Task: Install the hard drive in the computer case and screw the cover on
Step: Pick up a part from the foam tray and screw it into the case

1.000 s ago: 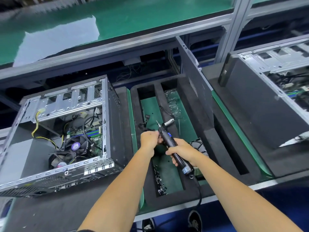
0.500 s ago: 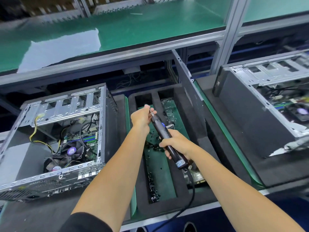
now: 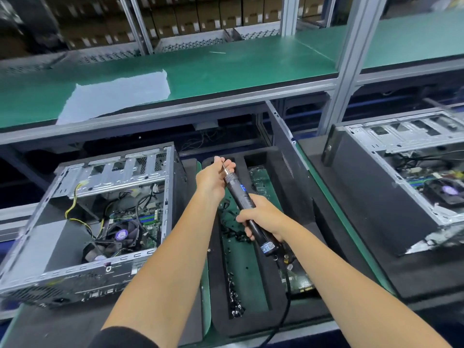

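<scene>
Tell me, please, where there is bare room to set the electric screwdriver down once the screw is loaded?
Bare: green shelf right of the white sheet, and black mat before the right-hand case. Crowded: foam tray with screws and cables.

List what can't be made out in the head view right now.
- Screwdriver bit tip: covered by left hand fingers; any screw there unseen.
- Electric screwdriver middle: wrapped by right hand.
- Right computer case: cut by frame edge.
- Hard drive: none discernible.

An open computer case [image 3: 95, 217] is laid at nine o'clock of the foam tray [image 3: 218, 285]; a second case [image 3: 401, 197] is set at three o'clock, a shelf [image 3: 226, 71] at twelve.
</scene>
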The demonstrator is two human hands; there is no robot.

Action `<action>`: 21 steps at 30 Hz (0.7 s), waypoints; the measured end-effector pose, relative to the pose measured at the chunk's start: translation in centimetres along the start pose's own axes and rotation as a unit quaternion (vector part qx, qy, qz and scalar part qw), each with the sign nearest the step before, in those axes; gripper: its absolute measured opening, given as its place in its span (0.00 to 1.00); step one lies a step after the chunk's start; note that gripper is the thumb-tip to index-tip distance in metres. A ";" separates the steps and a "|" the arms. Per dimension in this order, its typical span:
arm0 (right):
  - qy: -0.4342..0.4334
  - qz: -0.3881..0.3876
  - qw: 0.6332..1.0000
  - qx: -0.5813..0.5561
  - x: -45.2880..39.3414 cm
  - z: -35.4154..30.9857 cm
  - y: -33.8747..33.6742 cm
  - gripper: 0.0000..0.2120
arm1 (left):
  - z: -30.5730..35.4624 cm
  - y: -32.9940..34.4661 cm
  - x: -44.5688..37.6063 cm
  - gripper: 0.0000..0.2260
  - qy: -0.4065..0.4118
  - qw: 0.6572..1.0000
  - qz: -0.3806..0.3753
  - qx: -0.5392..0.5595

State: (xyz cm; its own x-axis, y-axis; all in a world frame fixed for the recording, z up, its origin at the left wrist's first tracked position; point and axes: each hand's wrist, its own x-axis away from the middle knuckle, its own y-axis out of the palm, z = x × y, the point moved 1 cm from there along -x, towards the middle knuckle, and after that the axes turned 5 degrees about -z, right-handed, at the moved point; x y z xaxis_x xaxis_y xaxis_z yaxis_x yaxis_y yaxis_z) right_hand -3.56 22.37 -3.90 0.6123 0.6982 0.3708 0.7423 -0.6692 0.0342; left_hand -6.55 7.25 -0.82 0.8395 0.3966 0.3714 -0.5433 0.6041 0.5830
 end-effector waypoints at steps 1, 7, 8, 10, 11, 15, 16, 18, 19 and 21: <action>-0.004 0.001 1.000 0.003 0.0 -0.3 0.5 0.11 | 0.5 -0.3 0.2 0.08 0.003 1.000 -0.005 -0.005; -0.015 0.039 0.999 0.022 -0.3 -2.5 4.7 0.10 | 4.8 -1.9 1.8 0.08 0.028 0.991 -0.014 -0.132; -0.016 0.051 0.998 0.028 -0.3 -2.9 5.7 0.10 | 5.7 -2.2 2.1 0.08 0.033 0.987 -0.009 -0.160; -0.026 0.081 0.995 0.044 -0.4 -4.0 7.9 0.12 | 7.4 -2.9 2.6 0.09 0.044 0.982 -0.010 -0.186; -0.032 0.097 0.993 0.055 -0.6 -4.5 9.1 0.13 | 8.2 -3.4 2.8 0.10 0.052 0.981 -0.019 -0.188; -0.042 0.114 0.992 0.040 -0.7 -6.3 13.4 0.17 | 11.5 -5.6 3.4 0.10 0.082 0.970 -0.056 -0.222; -0.043 0.104 0.993 0.024 -0.7 -6.5 14.4 0.19 | 12.2 -6.3 3.3 0.11 0.088 0.962 -0.062 -0.251; -0.049 0.081 0.996 -0.001 -0.5 -6.8 16.2 0.20 | 13.5 -7.9 3.3 0.13 0.101 0.939 -0.082 -0.318; -0.054 0.068 0.996 -0.010 -0.4 -6.8 17.0 0.19 | 14.1 -8.9 3.4 0.14 0.107 0.926 -0.091 -0.349; -0.061 0.046 0.997 -0.024 -0.1 -6.9 18.5 0.20 | 15.2 -11.0 3.8 0.16 0.113 0.908 -0.112 -0.388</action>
State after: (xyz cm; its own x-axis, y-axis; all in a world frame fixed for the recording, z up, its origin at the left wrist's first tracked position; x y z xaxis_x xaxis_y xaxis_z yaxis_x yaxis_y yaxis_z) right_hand 8.18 8.16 3.11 0.7079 0.6571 0.2591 0.6694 -0.7412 0.0507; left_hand 2.75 -8.37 5.15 0.9541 0.2830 0.0983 -0.2744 0.9572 -0.0925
